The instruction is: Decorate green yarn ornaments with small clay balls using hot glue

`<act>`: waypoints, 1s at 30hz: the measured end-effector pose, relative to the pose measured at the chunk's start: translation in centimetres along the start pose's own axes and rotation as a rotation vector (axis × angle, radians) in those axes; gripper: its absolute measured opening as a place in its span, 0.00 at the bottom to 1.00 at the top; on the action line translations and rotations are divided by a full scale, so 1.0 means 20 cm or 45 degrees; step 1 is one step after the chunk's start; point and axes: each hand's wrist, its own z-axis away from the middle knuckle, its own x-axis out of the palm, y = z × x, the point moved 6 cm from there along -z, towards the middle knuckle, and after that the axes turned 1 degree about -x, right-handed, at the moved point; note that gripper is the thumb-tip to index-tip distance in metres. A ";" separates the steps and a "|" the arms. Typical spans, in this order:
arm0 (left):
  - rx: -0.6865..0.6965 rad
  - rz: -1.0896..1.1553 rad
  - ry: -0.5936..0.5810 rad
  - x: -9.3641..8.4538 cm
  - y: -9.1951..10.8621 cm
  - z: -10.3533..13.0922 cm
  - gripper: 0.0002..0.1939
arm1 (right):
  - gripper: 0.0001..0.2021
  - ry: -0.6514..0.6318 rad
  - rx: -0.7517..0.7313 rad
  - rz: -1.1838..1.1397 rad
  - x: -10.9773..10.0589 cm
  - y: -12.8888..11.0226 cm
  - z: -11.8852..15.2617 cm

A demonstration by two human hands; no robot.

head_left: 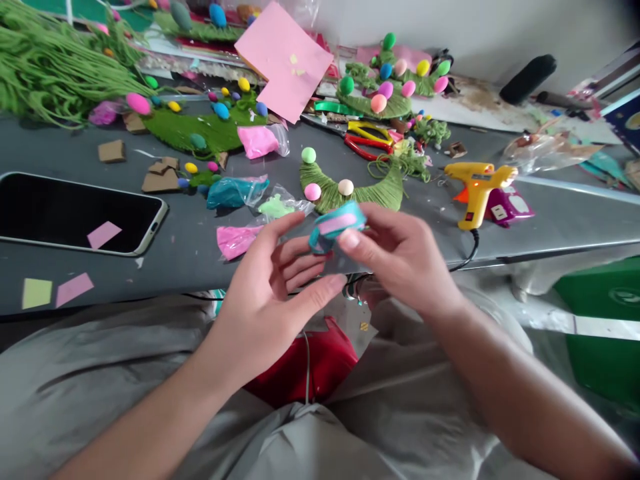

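A small blue object with a pink stripe (336, 225), slightly blurred, is pinched between the thumb and fingers of my right hand (410, 257) above the desk's front edge. My left hand (270, 287) is beside it with fingers apart and curved, the palm turned toward the object; nothing shows in its grasp. Behind the hands lies a green yarn-wrapped crescent (357, 193) with pale green, pink and cream balls. Bags of blue clay (237, 191), pink clay (237, 241) and light green clay (276, 207) lie just past my left hand.
A yellow glue gun (473, 187) stands at the right by a purple block (510, 207), its cable hanging off the edge. A phone (80, 213) lies at the left. Pliers (370, 140), pink paper (285, 60), green yarn (55, 67) and decorated green pieces (200, 130) lie farther back.
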 end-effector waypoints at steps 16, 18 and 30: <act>0.066 -0.163 0.095 -0.08 0.04 -0.02 0.24 | 0.28 -0.362 0.000 -0.089 0.12 0.03 0.02; 0.052 -0.190 0.088 -0.09 0.04 -0.02 0.25 | 0.24 -0.328 0.029 -0.134 0.12 0.02 0.02; 0.050 -0.154 0.014 -0.07 0.04 -0.03 0.19 | 0.06 0.362 -0.169 0.209 -0.15 -0.01 -0.06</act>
